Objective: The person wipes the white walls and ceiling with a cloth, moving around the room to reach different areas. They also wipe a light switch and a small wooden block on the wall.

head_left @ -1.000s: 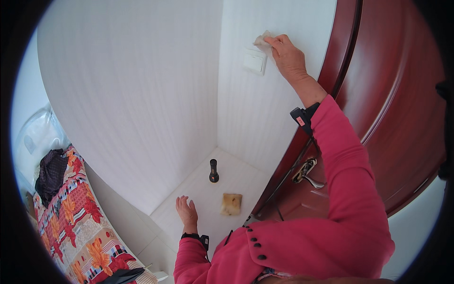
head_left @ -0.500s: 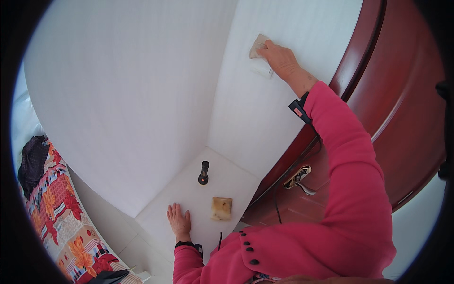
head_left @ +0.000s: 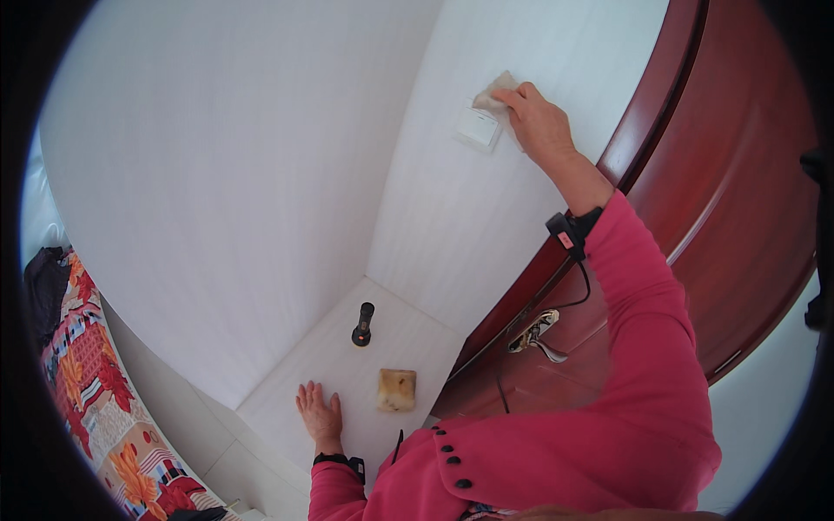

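Note:
My right hand is raised to the white wall, its fingers closed on a small beige cloth. The cloth lies against the wall at the upper right corner of a square white switch plate. Low down, my left hand rests flat with fingers apart on a white tabletop-like surface. To its right on that surface sits a square, yellowish-brown stained pad. Farther back stands or lies a black flashlight; which of the two I cannot tell.
A dark red door with a metal handle is at the right, behind my right arm. A black cable hangs from the band on my right wrist. At the left, a bed with a flowered cover carries a dark cloth.
My right hand has shifted the cloth right and slightly down along the wall, and more of the switch plate shows. The whole view has moved a little; my left hand stays on the surface.

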Available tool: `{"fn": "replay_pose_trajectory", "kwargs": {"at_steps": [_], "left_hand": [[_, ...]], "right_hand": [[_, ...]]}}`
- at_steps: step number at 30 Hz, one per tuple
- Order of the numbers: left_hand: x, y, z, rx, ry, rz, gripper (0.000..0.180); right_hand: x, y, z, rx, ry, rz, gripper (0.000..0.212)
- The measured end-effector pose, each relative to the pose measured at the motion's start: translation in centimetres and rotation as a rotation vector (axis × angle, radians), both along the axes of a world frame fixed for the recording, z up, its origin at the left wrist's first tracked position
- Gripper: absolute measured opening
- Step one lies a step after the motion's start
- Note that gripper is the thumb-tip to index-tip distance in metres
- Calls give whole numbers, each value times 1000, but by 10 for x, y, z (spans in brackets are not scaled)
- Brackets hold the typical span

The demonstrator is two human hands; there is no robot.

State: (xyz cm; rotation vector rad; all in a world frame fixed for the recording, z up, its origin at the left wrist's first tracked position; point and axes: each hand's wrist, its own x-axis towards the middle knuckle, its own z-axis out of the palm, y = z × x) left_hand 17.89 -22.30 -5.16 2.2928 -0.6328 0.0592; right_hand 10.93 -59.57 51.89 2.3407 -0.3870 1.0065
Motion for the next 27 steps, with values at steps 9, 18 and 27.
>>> {"fn": "replay_pose_trajectory", "kwargs": {"at_steps": [9,18,27], "left_hand": [[0,4,-6,-43,-54,14,39],[1,4,-11,-92,-58,26,33],[3,2,-12,-90,-62,55,31]], "right_hand": [[43,-40,-14,-139,163,-169,30],[-48,-4,-8,-10,149,-390,32],[61,-29,-3,-199,280,-210,38]]}}
